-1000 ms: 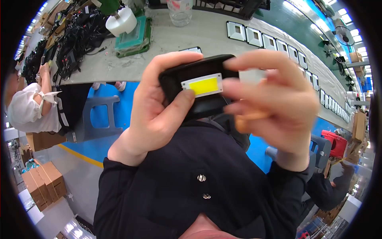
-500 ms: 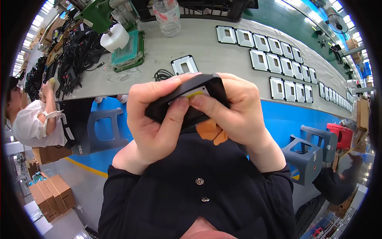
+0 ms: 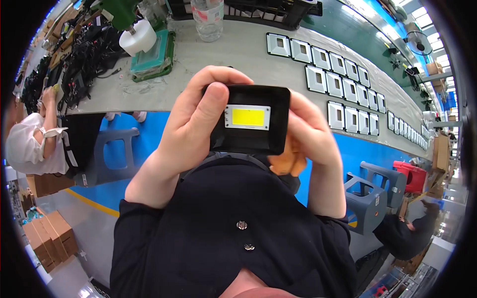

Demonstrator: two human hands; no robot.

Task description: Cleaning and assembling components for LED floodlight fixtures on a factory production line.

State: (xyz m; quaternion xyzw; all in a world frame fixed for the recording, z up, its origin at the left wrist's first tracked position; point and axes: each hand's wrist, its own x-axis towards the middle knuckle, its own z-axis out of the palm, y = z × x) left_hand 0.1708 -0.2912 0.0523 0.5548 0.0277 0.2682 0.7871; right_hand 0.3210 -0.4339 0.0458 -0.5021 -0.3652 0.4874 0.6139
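Note:
Held up in front of my chest is a black floodlight housing [image 3: 251,144], its open side facing me. Inside it sits a white plate with a yellow LED panel [image 3: 248,117], fixed at the corners. My left hand [image 3: 198,114] grips the left side, thumb lying over the rim and fingers behind. On the opposite side my right hand [image 3: 313,131] is closed around the edge, its fingertips mostly hidden behind the housing. Under the right hand shows an orange cloth-like piece [image 3: 289,158]; whether the hand holds it, I cannot tell.
Rows of silver reflector frames [image 3: 318,78] lie on the grey worktable [image 3: 238,59]. A green press [image 3: 119,15] with a white head stands left of a plastic bottle [image 3: 207,20]. Black cables [image 3: 89,69] heap at far left, near a person in white [image 3: 37,144]. Stools [image 3: 365,203] stand right.
The housing has turned from tilted to face me, bringing the yellow panel into full view. My thumbs have left the panel; the left one now rests on the rim.

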